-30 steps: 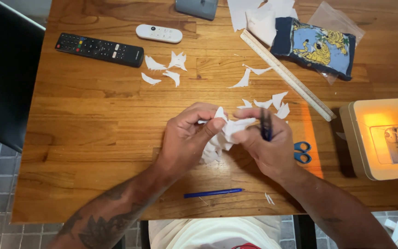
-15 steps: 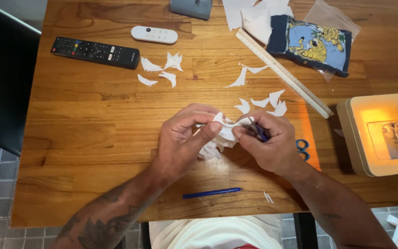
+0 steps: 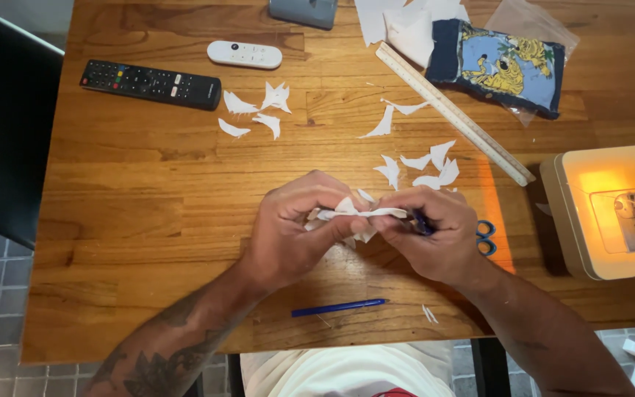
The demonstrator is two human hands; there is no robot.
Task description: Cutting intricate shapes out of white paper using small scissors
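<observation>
Wooden worktop [image 3: 148,191], head view: both hands meet near the front edge, centre. Left hand [image 3: 292,228] and right hand [image 3: 431,235] are each pinched onto the white folded paper [image 3: 358,213], fingers curled, held between them just above the wood, prob. to keep folds tight. Right hand also seems to grip blue-handled scissors [image 3: 485,237], mostly hidden. Blue pen [image 3: 338,307] lies nearer the front edge; paper scraps [image 3: 420,165] sit behind.

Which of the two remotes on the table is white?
The small rounded remote, lying beyond the long black remote, which has many buttons.
</observation>
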